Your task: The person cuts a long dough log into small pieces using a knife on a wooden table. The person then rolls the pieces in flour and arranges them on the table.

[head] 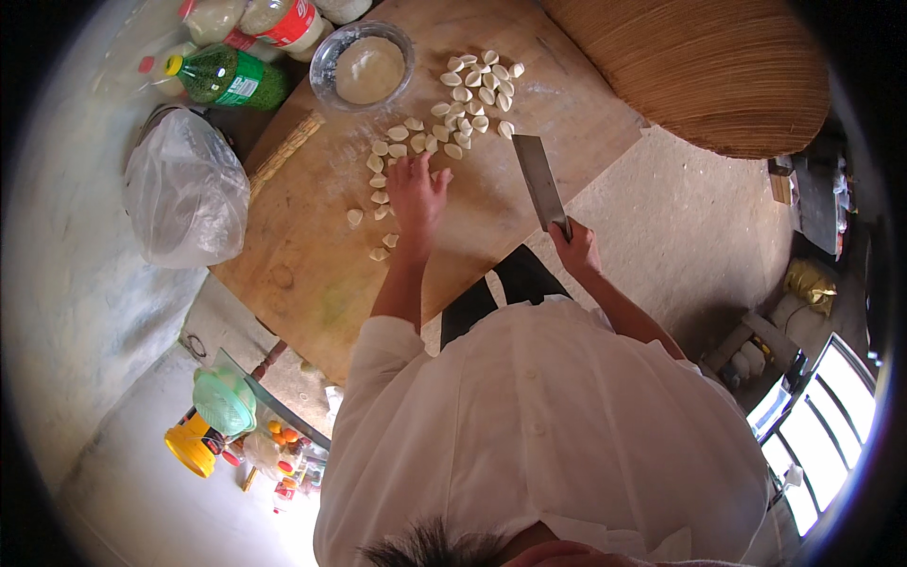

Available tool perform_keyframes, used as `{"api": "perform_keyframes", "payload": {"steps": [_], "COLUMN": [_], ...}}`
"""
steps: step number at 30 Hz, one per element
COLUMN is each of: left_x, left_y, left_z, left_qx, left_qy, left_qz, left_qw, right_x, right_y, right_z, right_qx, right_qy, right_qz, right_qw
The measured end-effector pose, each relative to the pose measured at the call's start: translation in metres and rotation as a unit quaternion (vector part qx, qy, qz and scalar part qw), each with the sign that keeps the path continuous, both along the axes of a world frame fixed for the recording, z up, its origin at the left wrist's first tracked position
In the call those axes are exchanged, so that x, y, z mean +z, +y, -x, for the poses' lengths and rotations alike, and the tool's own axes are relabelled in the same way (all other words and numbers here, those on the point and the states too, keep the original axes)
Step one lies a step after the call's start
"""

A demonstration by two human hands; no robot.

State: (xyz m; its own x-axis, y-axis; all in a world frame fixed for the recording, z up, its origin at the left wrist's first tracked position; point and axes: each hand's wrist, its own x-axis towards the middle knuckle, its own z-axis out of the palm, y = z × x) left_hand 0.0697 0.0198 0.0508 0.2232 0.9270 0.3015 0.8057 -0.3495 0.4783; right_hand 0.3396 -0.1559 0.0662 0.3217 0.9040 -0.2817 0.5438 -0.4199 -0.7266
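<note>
Many small pale dough pieces (490,81) lie scattered over the wooden table (297,234), from near the bowl down its left side. My left hand (418,191) is over the table with fingers spread, right beside some of the pieces; whether its fingertips touch any is unclear. In my right hand (579,248) is the handle of a cleaver (538,177), its broad blade pointing away from me over the table's right edge, with the tip close to one dough piece. A clear bowl (319,71) holding flour or dough stands at the far side.
A bundle of thin sticks (287,152) lies along the left edge. Beyond it are a plastic bag (188,191), a green-filled bottle (234,76) and other filled bottles (283,25). A large round brown ribbed object (716,71) adjoins the table at the far right.
</note>
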Motion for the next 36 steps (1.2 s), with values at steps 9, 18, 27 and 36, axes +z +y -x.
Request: {"api": "perform_keyframes", "payload": {"steps": [9, 18, 27, 36], "left_x": [-0.005, -0.011, -0.006, 0.013], "left_y": [0.023, 0.014, -0.001, -0.026], "left_z": [-0.043, -0.036, -0.024, -0.008], "left_qx": [-0.011, -0.037, 0.058, -0.058], "left_qy": [0.142, 0.076, -0.679, -0.824], "left_qz": [0.046, -0.029, 0.395, 0.416], "left_qw": [0.989, 0.996, 0.615, 0.38], "right_x": [0.005, 0.004, 0.003, -0.004], "right_y": [-0.005, -0.007, 0.002, 0.003], "right_z": [-0.002, -0.012, -0.013, -0.019], "right_qx": [-0.035, -0.046, -0.04, -0.019], "right_qy": [-0.002, 0.007, 0.01, 0.001], "right_qz": [0.015, 0.003, 0.01, 0.022], "right_qw": [0.999, 0.999, 0.999, 1.0]}}
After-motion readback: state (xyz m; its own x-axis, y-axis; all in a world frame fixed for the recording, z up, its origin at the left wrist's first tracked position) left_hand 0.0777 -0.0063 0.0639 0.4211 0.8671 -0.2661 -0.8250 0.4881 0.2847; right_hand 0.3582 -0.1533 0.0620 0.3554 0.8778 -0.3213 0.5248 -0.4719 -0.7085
